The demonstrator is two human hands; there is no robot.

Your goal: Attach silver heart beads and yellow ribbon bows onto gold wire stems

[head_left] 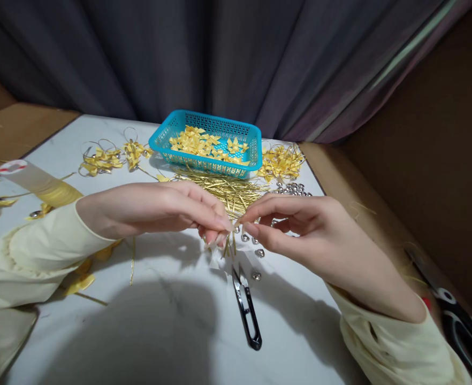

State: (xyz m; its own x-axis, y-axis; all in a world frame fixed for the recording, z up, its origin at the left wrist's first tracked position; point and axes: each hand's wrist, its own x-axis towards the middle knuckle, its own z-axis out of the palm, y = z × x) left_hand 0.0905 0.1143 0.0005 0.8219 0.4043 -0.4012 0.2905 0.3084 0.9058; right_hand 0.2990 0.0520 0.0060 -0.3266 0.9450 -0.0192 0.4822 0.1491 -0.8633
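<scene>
My left hand [167,208] and my right hand [290,222] meet above the middle of the table, fingertips nearly touching. Both are closed in a pinch at a thin gold twist tie [233,243], whose exact grip the fingers partly hide. Behind the fingers lies a loose pile of gold twist ties [236,190]. Several small silver bells [260,253] are scattered beside and under my right hand. A pair of black-handled thread snips [247,310] lies just below the hands, blades pointing away from me.
A blue plastic basket [256,149] holding yellow ribbon flowers [196,141] stands at the back. Yellow ribbon pieces with loops and bells [282,161] are heaped to its right, with more at left. A ribbon roll [39,184] lies at left. Large black scissors [456,315] rest at right.
</scene>
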